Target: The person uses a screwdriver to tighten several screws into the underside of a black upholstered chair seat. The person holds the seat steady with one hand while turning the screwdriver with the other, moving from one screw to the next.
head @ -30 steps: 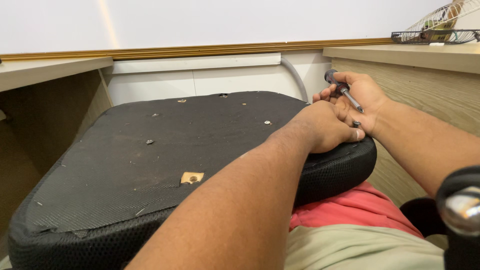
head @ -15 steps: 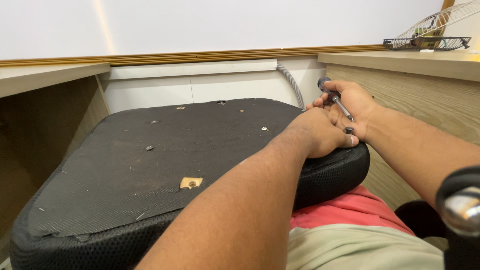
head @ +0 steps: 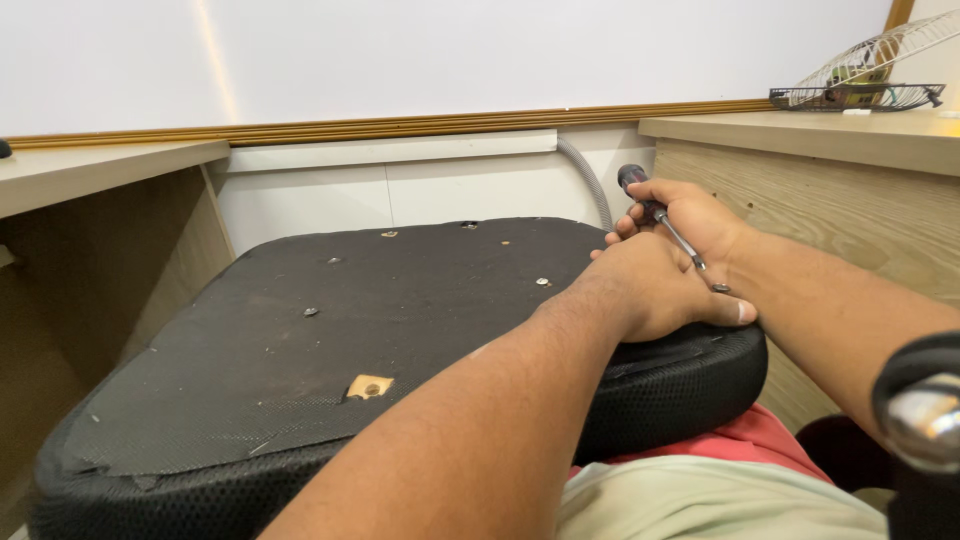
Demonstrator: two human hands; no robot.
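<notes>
Two hands meet at the far right edge of an upturned black seat cushion (head: 330, 370), whose fabric underside faces up with a small torn hole (head: 369, 386) near its front. The left hand (head: 655, 290) rests on that edge, fingers together and curled. Just behind it, the right hand (head: 695, 215) has its fingers clamped around a screwdriver (head: 662, 218), tip angled down towards the cushion.

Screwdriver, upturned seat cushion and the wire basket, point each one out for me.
screwdriver (head: 668, 226), head view, on its metal shaft beside the right hand.
seat cushion (head: 400, 330), head view, on its black fabric underside.
wire basket (head: 850, 96), head view, on its dark rim.
</notes>
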